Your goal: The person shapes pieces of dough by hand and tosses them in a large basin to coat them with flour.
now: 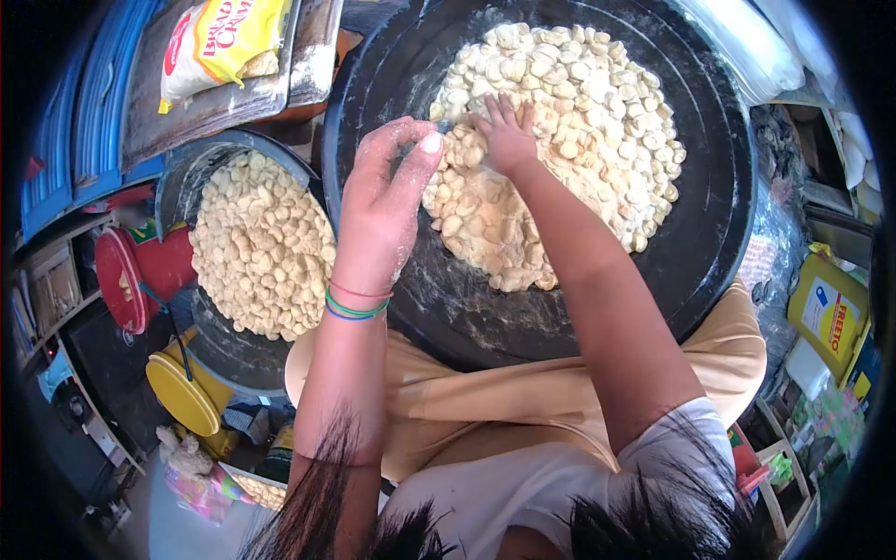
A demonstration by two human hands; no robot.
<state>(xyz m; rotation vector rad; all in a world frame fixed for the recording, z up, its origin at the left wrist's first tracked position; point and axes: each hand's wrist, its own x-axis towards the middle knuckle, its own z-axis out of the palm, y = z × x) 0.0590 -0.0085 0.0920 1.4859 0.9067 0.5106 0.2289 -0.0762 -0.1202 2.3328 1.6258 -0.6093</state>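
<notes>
My right hand [509, 142] lies on a heap of small, round, pale dough-like pieces [597, 121], its fingers spread. The heap sits in a wide black tub [448, 322] in front of my lap, and tan powder covers part of it. Above the tub's left side is my left hand [381, 187], dusted with powder, its fingers curled and the thumb close to the index finger. A tiny bluish spot shows by those fingertips; whether it is held I cannot make out. Coloured bands circle the left wrist.
To the left, a second dark tub [210, 350] holds more pale pieces. A yellow bread crumb bag [224, 42] lies on a worn tray [177, 126]. Red [121, 271] and yellow [182, 383] lidded buckets stand farther left. A yellow jug [831, 313] is at right.
</notes>
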